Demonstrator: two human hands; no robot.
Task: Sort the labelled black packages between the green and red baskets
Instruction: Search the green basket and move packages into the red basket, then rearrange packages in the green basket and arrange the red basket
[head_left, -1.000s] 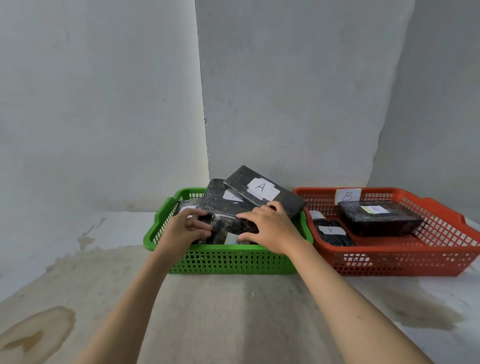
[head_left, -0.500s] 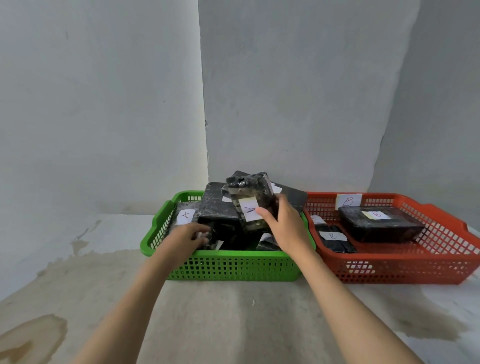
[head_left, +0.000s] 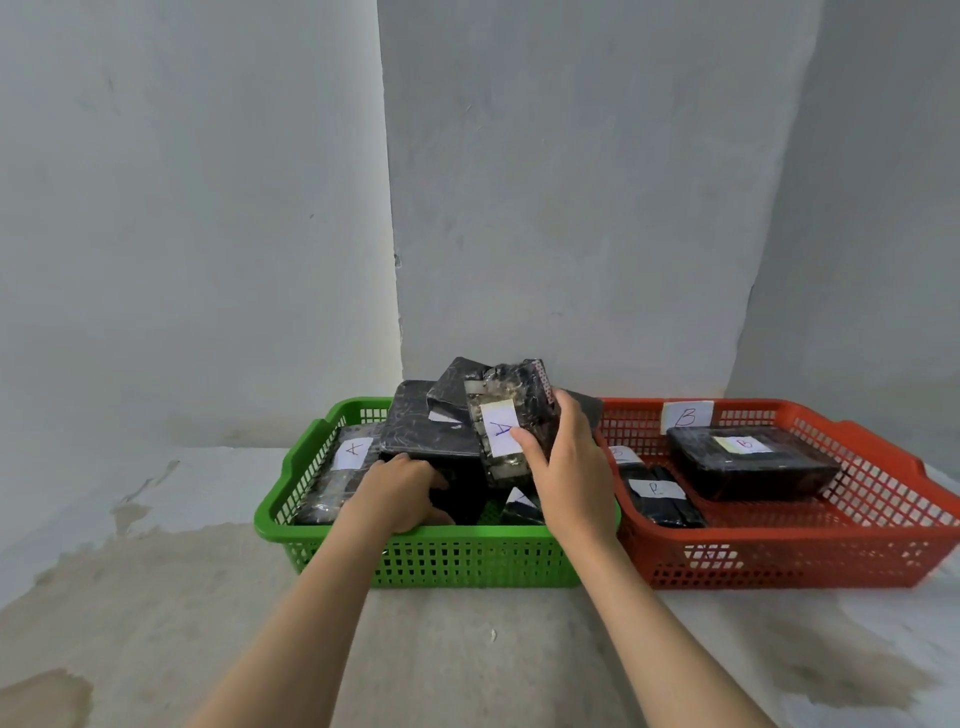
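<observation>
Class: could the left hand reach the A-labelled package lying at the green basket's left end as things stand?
Probably yes. The left hand is already inside the green basket, just right of that package, and nothing lies between them. It grips another dark package, though, so it must let go first.

- A white label with a handwritten "A" in blue ink sits on the black package (head_left: 511, 423) that the right hand (head_left: 569, 467) holds up over the green basket (head_left: 447, 556); the thumb covers the label's lower right corner.
- A white label with an "A" sits on the package at 9 o'clock in the green basket (head_left: 337, 478).
- A white paper tag (head_left: 685, 415) with a "B" sits on the far wall of the red basket (head_left: 779, 561).
- A pale label with a red "B" sits on the large package in the red basket (head_left: 750, 462).
- A white label on the small package at 9 o'clock in the red basket (head_left: 657, 499) shows a letter that may be a "B"; it is too small to tell.
</observation>
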